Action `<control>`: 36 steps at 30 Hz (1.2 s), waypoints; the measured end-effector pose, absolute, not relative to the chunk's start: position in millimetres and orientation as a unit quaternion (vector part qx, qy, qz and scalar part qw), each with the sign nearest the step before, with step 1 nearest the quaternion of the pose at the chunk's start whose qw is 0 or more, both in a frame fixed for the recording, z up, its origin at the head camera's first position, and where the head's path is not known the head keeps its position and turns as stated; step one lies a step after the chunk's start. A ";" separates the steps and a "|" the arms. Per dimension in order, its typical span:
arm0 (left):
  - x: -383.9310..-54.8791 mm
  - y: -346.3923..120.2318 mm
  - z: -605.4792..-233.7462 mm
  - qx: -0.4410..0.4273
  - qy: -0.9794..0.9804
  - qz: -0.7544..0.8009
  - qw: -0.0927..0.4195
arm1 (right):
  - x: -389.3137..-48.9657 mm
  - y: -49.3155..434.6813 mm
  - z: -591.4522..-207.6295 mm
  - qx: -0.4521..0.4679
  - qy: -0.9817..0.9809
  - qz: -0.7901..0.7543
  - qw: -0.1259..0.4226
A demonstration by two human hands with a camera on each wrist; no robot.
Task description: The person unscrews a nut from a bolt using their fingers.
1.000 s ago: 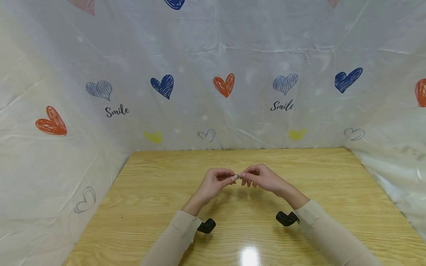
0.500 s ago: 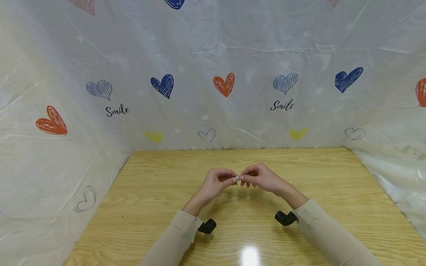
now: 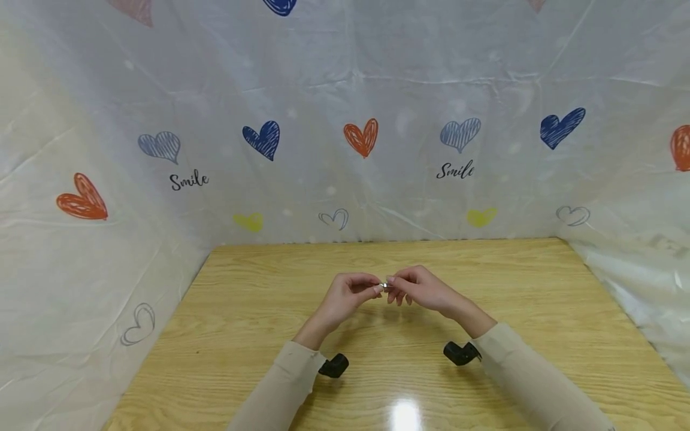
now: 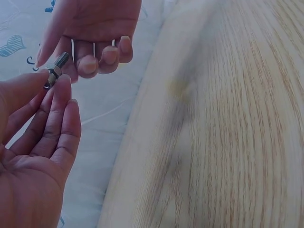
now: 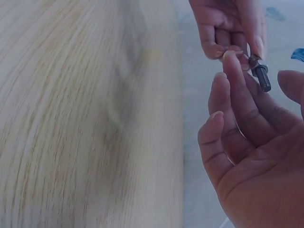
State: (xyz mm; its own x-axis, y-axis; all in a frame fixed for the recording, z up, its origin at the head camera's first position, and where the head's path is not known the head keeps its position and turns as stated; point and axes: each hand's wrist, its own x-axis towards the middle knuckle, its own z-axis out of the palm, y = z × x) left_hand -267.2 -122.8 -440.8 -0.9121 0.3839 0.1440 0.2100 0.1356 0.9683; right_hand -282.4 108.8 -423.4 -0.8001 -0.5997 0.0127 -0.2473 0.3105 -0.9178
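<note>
A small metal bolt (image 4: 61,59) with a hex nut (image 4: 55,71) on it is held above the table between both hands. My left hand (image 3: 342,300) pinches it at one end between thumb and fingertips. In the right wrist view the threaded shank (image 5: 264,81) sticks out from that pinch toward my right hand (image 5: 266,166). My right thumb (image 5: 290,85) stands apart from the shank. The right fingers are loosely bent beside and below the bolt; whether the index finger touches it cannot be told.
The wooden table (image 3: 259,371) lies under both hands. A white sheet (image 3: 409,197) printed with hearts hangs behind it and along both sides. Black wrist mounts (image 3: 334,366) stick out below the sleeves.
Half a second ago my right thumb and fingers closed around the bolt's end. Now the right thumb has lifted off it, and more metal shows. The left hand keeps its pinch.
</note>
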 end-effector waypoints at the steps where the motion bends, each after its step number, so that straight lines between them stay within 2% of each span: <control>1: -267.1 -122.5 -440.8 0.198 0.750 0.627 0.069 | -282.5 108.1 -423.3 -0.269 0.792 -0.521 0.170; 15: -268.9 -119.5 -442.3 0.192 0.748 0.631 0.077 | -285.4 110.5 -427.1 -0.282 0.780 -0.533 0.165; 36: -269.2 -115.1 -450.9 0.178 0.748 0.635 0.074 | -281.6 108.7 -440.3 -0.222 0.781 -0.557 0.172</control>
State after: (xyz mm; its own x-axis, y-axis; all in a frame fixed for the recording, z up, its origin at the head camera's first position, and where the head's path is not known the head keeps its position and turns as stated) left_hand -269.2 -115.1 -450.9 -0.9253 0.3611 0.1158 0.1726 0.1291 0.9765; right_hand -281.6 108.7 -440.3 -0.8420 -0.5391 -0.0212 -0.1556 0.2801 -0.9473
